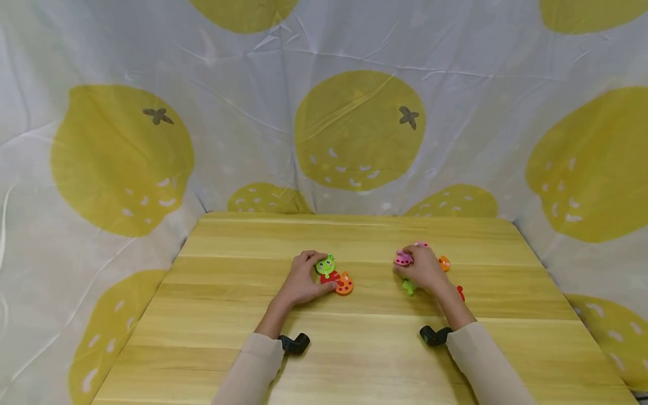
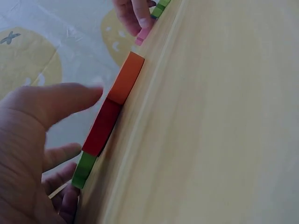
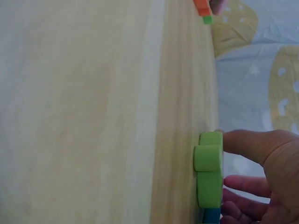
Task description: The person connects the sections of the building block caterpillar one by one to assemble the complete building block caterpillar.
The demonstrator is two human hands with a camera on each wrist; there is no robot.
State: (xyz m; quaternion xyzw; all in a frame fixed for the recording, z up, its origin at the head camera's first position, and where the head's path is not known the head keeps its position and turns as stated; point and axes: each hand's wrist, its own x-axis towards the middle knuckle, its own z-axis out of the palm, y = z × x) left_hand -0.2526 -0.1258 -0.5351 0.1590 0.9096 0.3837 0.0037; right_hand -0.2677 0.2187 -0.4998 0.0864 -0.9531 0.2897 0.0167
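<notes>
In the head view my left hand spans a short row of joined puzzle pieces lying on the table. The row has a green smiling head, a red piece and an orange dotted piece. Fingers curl along the green head while the thumb lies by the red and orange pieces. To the right, my right hand pinches a pink dotted piece between thumb and fingers. A green piece sits close to that thumb in the right wrist view, with a blue edge beside it.
Around the right hand lie an orange numbered piece, another pink piece and a red piece, partly covered. The wooden table meets a fruit-patterned cloth at the back and sides.
</notes>
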